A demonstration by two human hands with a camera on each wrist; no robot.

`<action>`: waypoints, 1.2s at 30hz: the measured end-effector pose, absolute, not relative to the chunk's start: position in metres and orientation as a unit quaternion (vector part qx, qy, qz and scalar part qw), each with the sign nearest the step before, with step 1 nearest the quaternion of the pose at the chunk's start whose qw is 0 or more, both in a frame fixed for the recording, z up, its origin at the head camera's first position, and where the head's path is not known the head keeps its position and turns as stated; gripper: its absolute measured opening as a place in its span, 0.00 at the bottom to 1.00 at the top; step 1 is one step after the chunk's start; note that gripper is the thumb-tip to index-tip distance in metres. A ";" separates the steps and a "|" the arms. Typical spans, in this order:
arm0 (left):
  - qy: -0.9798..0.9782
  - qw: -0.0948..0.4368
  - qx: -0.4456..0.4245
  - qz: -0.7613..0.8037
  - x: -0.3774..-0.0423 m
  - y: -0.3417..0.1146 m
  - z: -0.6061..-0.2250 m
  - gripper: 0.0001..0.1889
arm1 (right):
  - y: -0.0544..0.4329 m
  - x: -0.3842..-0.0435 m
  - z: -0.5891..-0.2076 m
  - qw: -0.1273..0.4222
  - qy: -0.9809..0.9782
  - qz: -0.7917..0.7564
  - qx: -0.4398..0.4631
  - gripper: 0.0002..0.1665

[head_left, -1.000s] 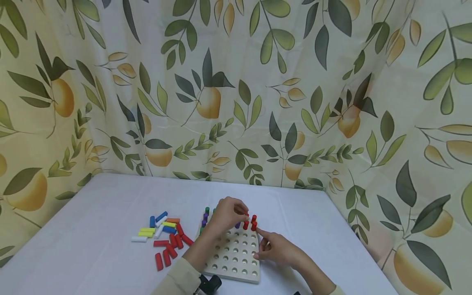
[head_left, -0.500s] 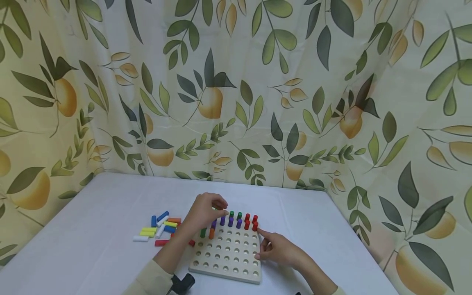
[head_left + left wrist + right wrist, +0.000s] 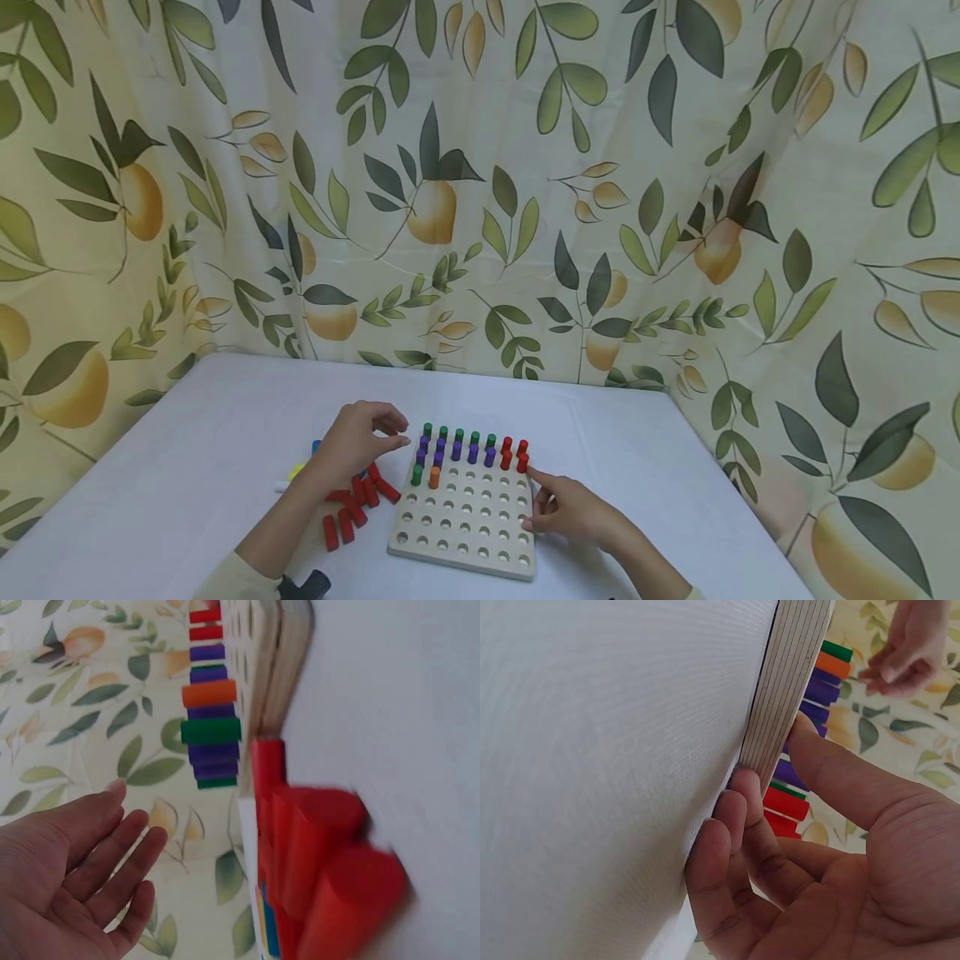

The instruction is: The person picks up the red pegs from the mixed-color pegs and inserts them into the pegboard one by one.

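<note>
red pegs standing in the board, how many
4, all at the far right corner of the board: one red peg ends the back row, a second stands left of it, and a third and fourth stand in front of those. None seems hidden.

Dim, soft light is lying over the tabletop (image 3: 247, 425) and yellowing on the curtain (image 3: 480, 192) at left. Below the right hand (image 3: 572, 507) I'm seeing a faint shadow. In the left wrist view, the nearest red pegs (image 3: 356, 881) are blurring; in the right, shade is greying the tabletop.

Fruit-and-leaf print curtain (image 3: 480, 200), white-covered table (image 3: 607, 442) in front
</note>
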State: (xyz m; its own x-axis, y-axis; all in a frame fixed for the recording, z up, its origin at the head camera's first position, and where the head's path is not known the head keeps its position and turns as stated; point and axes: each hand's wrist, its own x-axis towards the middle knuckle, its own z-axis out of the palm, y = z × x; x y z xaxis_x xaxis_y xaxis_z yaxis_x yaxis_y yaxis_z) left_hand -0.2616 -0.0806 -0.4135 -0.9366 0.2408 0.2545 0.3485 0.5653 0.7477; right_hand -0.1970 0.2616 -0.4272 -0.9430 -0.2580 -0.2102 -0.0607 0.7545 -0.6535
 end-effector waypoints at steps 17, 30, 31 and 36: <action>-0.882 -0.022 -0.129 -0.453 -0.253 -0.138 -0.419 0.09 | 0.260 -0.199 -0.425 0.154 0.926 -0.334 -0.080 0.52; -0.867 -0.084 -0.175 -0.458 -0.250 -0.167 -0.435 0.11 | 0.259 -0.199 -0.426 0.151 0.929 -0.330 -0.075 0.52; -0.865 -0.088 -0.184 -0.458 -0.250 -0.170 -0.436 0.11 | 0.259 -0.199 -0.426 0.150 0.929 -0.329 -0.076 0.52; -0.852 -0.103 -0.215 -0.467 -0.249 -0.179 -0.441 0.11 | 0.259 -0.199 -0.426 0.149 0.930 -0.328 -0.078 0.52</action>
State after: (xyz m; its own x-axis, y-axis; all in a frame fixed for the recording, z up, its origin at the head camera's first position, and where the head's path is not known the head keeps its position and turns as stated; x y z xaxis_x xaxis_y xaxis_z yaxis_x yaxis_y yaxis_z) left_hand -0.2492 -0.1795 -0.4410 -0.8864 0.4623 0.0260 0.2707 0.4719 0.8391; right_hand -0.1988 0.2588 -0.4262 -0.9431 -0.2434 -0.2266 -0.0474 0.7727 -0.6330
